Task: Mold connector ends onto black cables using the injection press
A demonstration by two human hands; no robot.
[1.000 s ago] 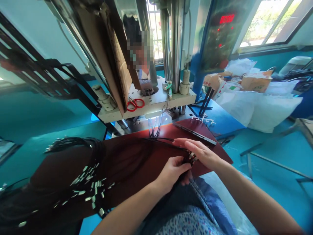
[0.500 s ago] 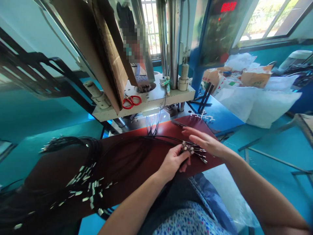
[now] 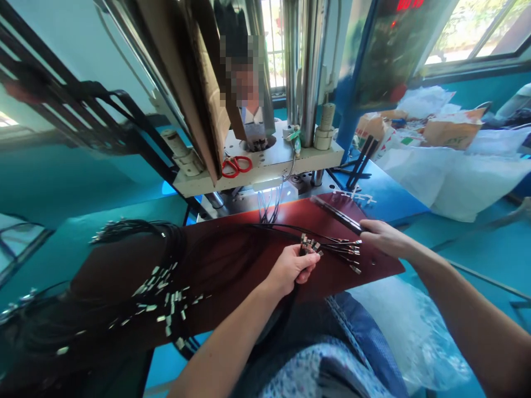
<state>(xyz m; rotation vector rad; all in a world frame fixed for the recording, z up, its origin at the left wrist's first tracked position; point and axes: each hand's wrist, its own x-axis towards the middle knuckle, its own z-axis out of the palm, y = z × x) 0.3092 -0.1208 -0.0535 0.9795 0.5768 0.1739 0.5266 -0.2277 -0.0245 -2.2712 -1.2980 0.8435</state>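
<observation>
My left hand (image 3: 291, 268) is closed around a bunch of black cables with metal plug ends (image 3: 310, 246), which stick up above the fingers. In my right hand (image 3: 384, 236) is one end of a long, slim dark tool (image 3: 338, 214); its kind cannot be made out. The tool slants up and left over the dark red board (image 3: 232, 287). Between the hands, several more cable ends (image 3: 350, 250) lie on the board, pointing right. Their black cables run back leftward across it.
A press with metal columns and a pale plate (image 3: 265, 163) stands ahead. Red-handled scissors (image 3: 236, 166) rest on the plate. Coiled cables (image 3: 170, 237) and plug ends (image 3: 170, 309) cover the board's left. White bags (image 3: 448, 171) stand at right; a person is behind the press.
My right hand, open above the cable ends before, has moved right and taken hold of the slim dark tool from the board. The left hand keeps its bunch. The view has shifted.
</observation>
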